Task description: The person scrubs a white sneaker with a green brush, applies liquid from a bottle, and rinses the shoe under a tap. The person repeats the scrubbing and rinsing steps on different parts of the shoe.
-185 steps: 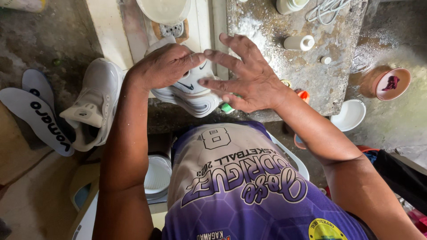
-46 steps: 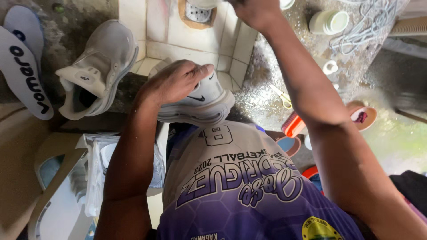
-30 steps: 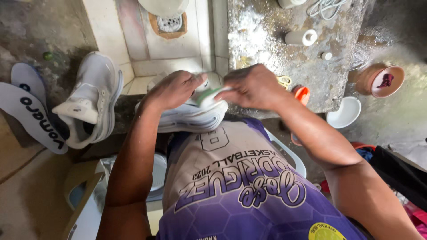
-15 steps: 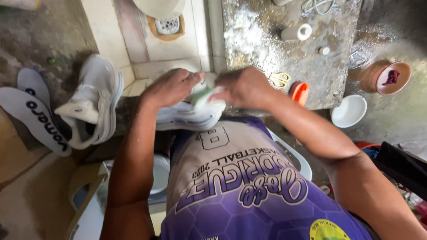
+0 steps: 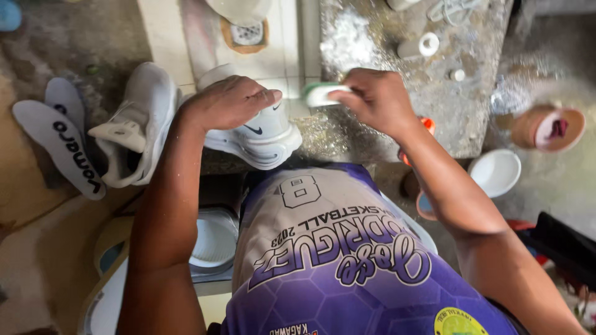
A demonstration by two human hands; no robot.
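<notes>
At the far left, two white foam insoles are laid side by side on the rough concrete floor, just beside a second white mesh sneaker tipped on its side. Next to that, a white low-top sneaker with a thick sole is pinned on the edge of the tiled ledge by the left hand, which is spread over its upper with fingers curled down. The sole overhangs the ledge, so a slip toward the white basin below is judged possible if the downward pressure is eased. To the right, a white-and-green scrub brush is gripped by the right hand, closed around its end and held just clear of the shoe's heel. The wet, soapy concrete slab is judged slippery; the brush could skid, or the small white cylinder could be knocked by a wide stroke.
</notes>
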